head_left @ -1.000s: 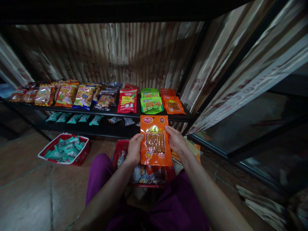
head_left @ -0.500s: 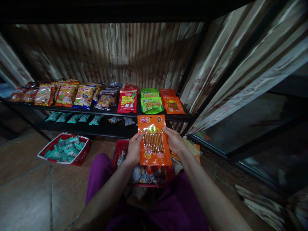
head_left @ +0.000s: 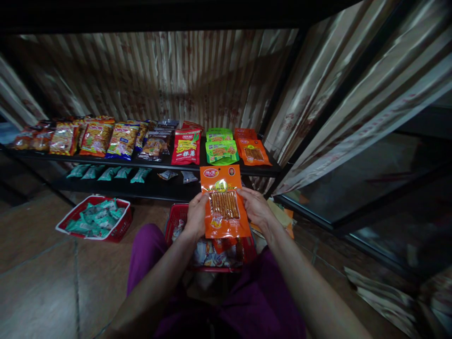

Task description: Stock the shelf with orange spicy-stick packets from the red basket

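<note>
Between my hands is an orange snack packet [head_left: 224,205], with brown sticks showing through its clear window. My left hand [head_left: 197,214] pinches its left edge and my right hand [head_left: 256,207] pinches its right edge. The packet is held face toward me, above a red basket [head_left: 176,214] that stands between my knees. Small white wrapped snacks [head_left: 212,254] and something orange lie in that basket, partly hidden by the packet. Similar orange packets [head_left: 253,152] lean at the right end of the black shelf [head_left: 222,170], beside green packets [head_left: 221,151] and a red packet [head_left: 186,147].
Several noodle-snack bags [head_left: 97,136] fill the shelf's left half. On the lower shelf lie small teal packets [head_left: 110,173] and a few pale ones [head_left: 189,177]. A second red basket [head_left: 122,226] of teal packets stands on the floor at left. Curtains [head_left: 169,75] hang behind.
The orange packet and both hands have shifted slightly up and left, with the packet tilted back a little more. My grip on its two edges is the same.
</note>
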The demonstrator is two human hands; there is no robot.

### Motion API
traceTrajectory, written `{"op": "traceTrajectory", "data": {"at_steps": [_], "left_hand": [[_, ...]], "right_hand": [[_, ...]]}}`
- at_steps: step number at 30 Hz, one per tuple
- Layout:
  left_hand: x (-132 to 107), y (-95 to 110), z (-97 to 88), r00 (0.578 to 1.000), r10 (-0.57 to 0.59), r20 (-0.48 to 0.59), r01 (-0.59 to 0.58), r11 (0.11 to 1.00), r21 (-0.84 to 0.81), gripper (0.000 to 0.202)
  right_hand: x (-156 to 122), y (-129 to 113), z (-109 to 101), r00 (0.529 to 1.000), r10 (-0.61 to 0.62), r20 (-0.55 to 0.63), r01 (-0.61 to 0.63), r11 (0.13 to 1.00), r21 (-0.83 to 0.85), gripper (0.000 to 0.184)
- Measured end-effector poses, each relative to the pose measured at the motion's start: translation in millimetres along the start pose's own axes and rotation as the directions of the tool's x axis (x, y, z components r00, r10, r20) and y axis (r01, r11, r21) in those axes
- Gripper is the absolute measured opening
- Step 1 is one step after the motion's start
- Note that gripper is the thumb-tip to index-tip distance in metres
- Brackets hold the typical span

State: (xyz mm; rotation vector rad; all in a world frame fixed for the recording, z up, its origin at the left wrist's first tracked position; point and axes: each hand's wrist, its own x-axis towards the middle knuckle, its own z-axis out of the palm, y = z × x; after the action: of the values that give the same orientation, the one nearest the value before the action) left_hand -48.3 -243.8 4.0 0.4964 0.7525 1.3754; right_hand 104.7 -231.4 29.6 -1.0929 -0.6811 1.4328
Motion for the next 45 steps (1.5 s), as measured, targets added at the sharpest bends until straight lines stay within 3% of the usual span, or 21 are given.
{"op": "traceTrajectory", "data": {"at_steps": [6,11,14,22,30,45], "left_hand": [[0,0,-1.1,0.999,-0.026,0.036,0.027,0.999,-0.018,0.022],[-1,0,-8.0,0.994,-0.064,0.093,0.06,0.997,0.037,0.022],[-3,1,-9.0,0.985,-0.113,0.133,0.104,0.992,0.069,0.023],[-7,2,-9.2,0.975,-0.173,0.141,0.162,0.983,0.087,0.023],[-4,1,-8.5,0.98,-0.14,0.14,0.131,0.989,0.073,0.019],[2,8,-0.9,0.997,-0.038,0.059,0.037,0.999,0.025,0.024]], "right_hand": [[6,2,-2,0.997,-0.025,-0.077,0.027,0.999,0.028,0.012],[16,1,-8,0.998,-0.052,-0.046,0.052,0.999,0.013,0.015],[21,-1,-8,0.993,-0.058,-0.103,0.06,0.998,0.018,0.013],[28,-7,-6,0.985,-0.05,-0.164,0.05,0.999,-0.001,0.009],[24,-5,-7,0.993,-0.041,-0.114,0.046,0.998,0.041,0.011],[-13,8,-8,0.983,0.028,0.184,-0.023,0.999,-0.028,0.031]]}}
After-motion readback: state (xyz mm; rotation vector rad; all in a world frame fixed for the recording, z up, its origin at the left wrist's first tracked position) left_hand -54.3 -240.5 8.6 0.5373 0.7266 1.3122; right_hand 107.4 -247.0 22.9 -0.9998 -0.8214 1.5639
